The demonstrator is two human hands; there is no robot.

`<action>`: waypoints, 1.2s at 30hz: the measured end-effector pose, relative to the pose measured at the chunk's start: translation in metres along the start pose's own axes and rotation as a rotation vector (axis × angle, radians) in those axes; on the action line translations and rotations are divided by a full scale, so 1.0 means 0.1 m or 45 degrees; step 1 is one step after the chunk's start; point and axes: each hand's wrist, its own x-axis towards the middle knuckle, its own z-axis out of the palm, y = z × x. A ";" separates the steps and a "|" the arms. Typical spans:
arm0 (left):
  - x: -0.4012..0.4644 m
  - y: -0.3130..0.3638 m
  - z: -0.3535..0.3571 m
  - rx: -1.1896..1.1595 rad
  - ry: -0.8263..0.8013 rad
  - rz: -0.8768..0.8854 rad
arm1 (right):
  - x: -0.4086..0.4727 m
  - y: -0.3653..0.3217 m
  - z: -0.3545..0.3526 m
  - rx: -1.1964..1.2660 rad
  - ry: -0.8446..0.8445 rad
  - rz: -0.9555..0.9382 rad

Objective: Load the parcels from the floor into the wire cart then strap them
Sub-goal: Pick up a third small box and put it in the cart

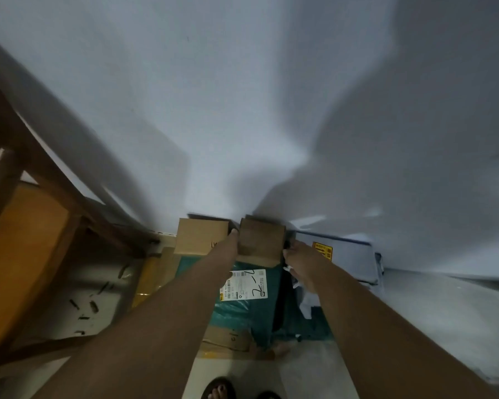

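Observation:
A small brown cardboard box (261, 239) is held between my two hands near the wall. My left hand (226, 244) presses against its left side, thumb on the edge. My right hand (298, 259) grips its right side with curled fingers. Another cardboard box (199, 236) sits just to the left of it. Below lies a teal plastic parcel (260, 306) with a white shipping label (247, 285). A white-grey parcel (349, 254) with an orange sticker lies to the right. No wire cart shows in this blurred view.
A wooden chair frame (49, 180) with an orange seat stands at the left. The white wall (242, 110) fills the upper view. More flat cardboard (228, 339) lies by my sandalled feet (218, 388) on the pale floor.

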 end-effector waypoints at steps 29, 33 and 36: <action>-3.42 1.22 -0.33 0.232 -0.017 0.415 | -2.98 -1.15 -1.52 0.894 0.016 -0.047; -4.18 1.57 -0.19 0.054 -0.420 0.444 | -3.66 -1.37 -2.03 0.939 0.032 -0.387; -4.76 1.96 -0.01 0.028 -0.495 0.574 | -4.24 -1.56 -2.41 0.950 0.173 -0.605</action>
